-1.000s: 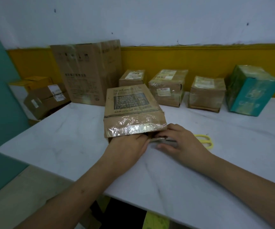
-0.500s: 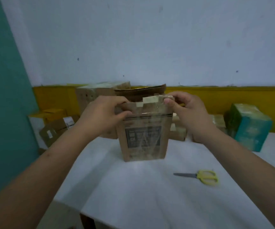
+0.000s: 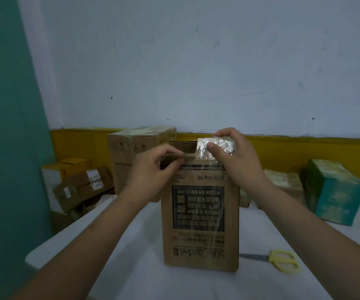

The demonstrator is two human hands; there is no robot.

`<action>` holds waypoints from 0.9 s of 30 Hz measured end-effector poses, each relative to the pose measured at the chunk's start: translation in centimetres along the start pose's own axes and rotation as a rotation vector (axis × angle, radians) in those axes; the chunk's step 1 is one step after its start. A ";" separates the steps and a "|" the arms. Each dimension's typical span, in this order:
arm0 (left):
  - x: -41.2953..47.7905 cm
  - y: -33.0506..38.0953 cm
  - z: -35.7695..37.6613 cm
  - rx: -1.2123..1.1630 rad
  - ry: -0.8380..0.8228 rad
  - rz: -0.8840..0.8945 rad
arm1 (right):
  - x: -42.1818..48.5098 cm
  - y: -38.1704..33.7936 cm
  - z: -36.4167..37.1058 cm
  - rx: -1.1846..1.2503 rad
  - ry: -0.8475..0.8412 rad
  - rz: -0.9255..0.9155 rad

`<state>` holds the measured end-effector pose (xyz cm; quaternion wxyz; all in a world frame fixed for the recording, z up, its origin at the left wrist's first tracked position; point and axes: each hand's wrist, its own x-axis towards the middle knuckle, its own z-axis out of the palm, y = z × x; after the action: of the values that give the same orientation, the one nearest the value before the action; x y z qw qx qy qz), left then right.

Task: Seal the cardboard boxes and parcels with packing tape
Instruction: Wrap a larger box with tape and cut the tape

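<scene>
Standing on end near the middle of the white table (image 3: 131,273), the brown box (image 3: 200,224) faced the camera with its printing upside down. A second before it had lain flat with both hands at its near end; half a second before it was already tipped up, and it had since settled on its lower end with the open top raised toward the hands.

At that top the left hand (image 3: 151,169) pinched the edge of the cardboard flap (image 3: 187,158) between thumb and fingertips. The right hand (image 3: 239,161) gripped a crinkled length of clear tape (image 3: 207,146), thumb in front and fingers curled over the back. The tape's lower end seemed already stuck to the front of the box.

By my reading, the turn brought the unsealed end within reach: the flap was not yet down, and the tape had yet to be drawn across it and pressed flat. Crumpled as it was, it could stick to itself or wrinkle.

Yellow-handled scissors (image 3: 283,260) lay on the table just right of the box. Behind stood a tall carton (image 3: 127,152), taped parcels (image 3: 283,180) and a teal box (image 3: 337,191). More cartons (image 3: 81,185) sat off the table to the left.
</scene>
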<state>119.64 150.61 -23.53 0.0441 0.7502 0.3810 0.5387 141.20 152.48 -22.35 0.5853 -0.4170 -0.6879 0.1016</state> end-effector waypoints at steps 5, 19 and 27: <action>-2.3 -0.5 2.1 0.180 0.176 0.215 | -0.3 0.8 -0.2 -0.039 -0.035 -0.093; -6.4 3.1 1.3 0.388 0.200 0.129 | -18.6 1.3 -6.2 -0.701 -0.480 -0.311; -29.4 7.4 8.9 -0.436 -0.076 -1.166 | -24.2 4.3 -6.8 -0.604 -1.019 -0.067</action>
<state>127.21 130.26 -46.51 0.4966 0.4111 0.6073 0.4643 148.41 136.10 -40.51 0.0397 -0.4420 -0.8934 0.0702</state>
